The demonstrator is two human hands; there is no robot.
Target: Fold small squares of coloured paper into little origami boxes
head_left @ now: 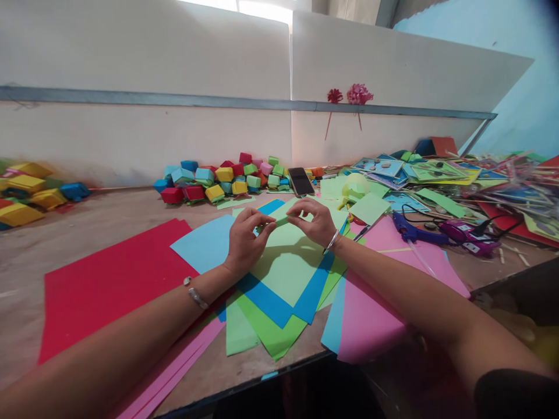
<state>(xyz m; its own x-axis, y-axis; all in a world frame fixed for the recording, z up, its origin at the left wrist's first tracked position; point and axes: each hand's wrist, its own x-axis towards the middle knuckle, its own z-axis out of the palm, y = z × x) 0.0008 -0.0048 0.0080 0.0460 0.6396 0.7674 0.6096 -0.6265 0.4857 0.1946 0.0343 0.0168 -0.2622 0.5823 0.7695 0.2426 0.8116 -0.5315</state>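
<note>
I'm pinching a small green paper pc (282, 221), L hand (247, 241) gripping one end thumb-to-finger, R hand (313, 222) the other. I'm holding it above the pale-green sheet (286, 279); blue glue gun (417, 231)'s lying off to the R.

Daylight enters at 12 o'clock, where the opening (266, 11) above the white panels (144, 58) burns out to pure white; a thin bright seam (291, 134) divides the panels. Soft shadows of the left hand (248, 238) and right hand (313, 221) fall toward 6 o'clock across the pale green sheet (283, 285). The right bracelet (333, 241) catches a glint. Shade deepens from 4 to 6 o'clock. Wide-angle distortion stretches the forearms (131, 349) at 4 and 8 o'clock; the clutter (502, 180) at 3 o'clock blurs; a dark vignette clips the corner near 2 o'clock.
</note>
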